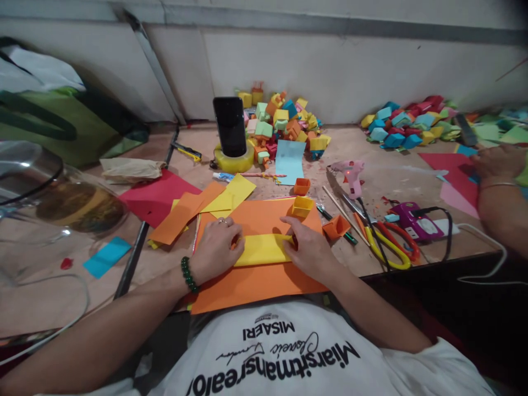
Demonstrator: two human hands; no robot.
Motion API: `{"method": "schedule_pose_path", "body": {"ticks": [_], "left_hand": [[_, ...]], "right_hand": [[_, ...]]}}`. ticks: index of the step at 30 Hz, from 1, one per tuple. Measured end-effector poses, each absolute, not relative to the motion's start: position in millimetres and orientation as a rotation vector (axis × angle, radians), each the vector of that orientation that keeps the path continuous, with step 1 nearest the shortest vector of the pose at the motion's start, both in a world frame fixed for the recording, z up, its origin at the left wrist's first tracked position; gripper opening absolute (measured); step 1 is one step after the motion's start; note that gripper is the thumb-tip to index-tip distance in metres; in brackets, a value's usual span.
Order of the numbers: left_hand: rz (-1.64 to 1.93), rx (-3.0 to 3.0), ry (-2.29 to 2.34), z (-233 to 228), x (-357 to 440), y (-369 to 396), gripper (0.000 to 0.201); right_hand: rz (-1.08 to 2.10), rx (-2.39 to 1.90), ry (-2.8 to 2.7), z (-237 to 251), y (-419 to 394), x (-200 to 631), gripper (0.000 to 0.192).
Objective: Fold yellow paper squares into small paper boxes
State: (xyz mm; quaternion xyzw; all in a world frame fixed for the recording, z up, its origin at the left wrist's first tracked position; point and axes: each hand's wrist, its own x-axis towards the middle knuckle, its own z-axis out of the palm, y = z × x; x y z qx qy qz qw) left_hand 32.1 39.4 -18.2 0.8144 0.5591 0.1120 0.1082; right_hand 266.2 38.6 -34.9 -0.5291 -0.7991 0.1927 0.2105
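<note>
A folded strip of yellow paper (264,250) lies across a larger orange sheet (256,286) in front of me. My left hand (218,247) grips its left end, fingers curled in. At the right end, my right hand (309,247) pinches the strip between thumb and fingers, with the index finger stretched forward. Just beyond my right hand are a small yellow paper box (302,206) and an orange paper box (336,226). Another orange paper box (302,186) sits farther back.
Scissors (388,247), a pink glue gun (350,176) and a purple power adapter (416,223) lie to the right. A phone (230,126) stands in a tape roll (234,159). Folded paper pieces (284,124) are heaped behind. Another person's hand (501,162) is at far right.
</note>
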Motion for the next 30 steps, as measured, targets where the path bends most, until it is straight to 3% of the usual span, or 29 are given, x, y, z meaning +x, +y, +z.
{"method": "schedule_pose_path", "body": {"ticks": [3, 10, 15, 19, 25, 30], "left_hand": [[0.383, 2.443, 1.616, -17, 31, 40, 0.013], [0.168, 2.581, 1.016, 6, 25, 39, 0.042], [0.080, 2.720, 1.117, 13, 34, 20, 0.041], [0.264, 2.801, 1.306, 1, 42, 5, 0.043], [0.851, 2.074, 1.561, -9, 29, 28, 0.055], [0.714, 1.393, 1.346, -6, 17, 44, 0.048]], "right_hand": [[0.453, -1.506, -2.303, -34, 39, 263, 0.054], [0.453, -1.606, -2.376, -29, 39, 259, 0.058], [0.439, -1.597, -2.351, -33, 39, 259, 0.057], [0.489, -1.556, -2.277, -41, 40, 262, 0.058], [0.641, -1.195, -1.991, -45, 35, 275, 0.044], [0.603, -1.055, -1.897, -43, 33, 279, 0.041]]}}
